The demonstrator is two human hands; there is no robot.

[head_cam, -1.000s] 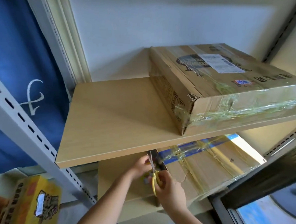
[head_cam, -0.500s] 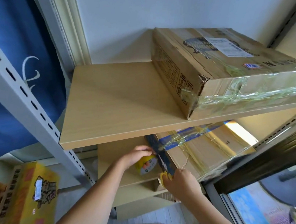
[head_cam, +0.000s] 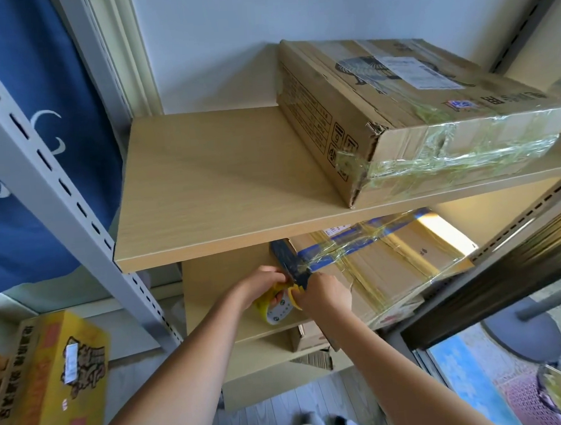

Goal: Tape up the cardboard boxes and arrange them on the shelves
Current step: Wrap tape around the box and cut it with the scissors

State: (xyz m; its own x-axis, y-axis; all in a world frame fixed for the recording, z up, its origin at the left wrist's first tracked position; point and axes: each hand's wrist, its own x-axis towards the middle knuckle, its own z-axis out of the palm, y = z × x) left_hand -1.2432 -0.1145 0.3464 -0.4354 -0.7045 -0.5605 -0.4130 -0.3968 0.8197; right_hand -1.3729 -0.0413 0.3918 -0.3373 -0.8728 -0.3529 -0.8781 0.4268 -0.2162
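Under the upper shelf [head_cam: 225, 196], on the second shelf board: left hand [head_cam: 260, 287] grips a yellow tape roll [head_cam: 275, 306], fingers curled round it. Right hand [head_cam: 325, 293] touching it, fingers closed on yellow scissors [head_cam: 294, 293] at the near-left corner of the taped cardboard box [head_cam: 384, 268]. Second taped box [head_cam: 398, 119] lies on the upper shelf, right side. Yellow carton [head_cam: 49, 381] well left, lower down.
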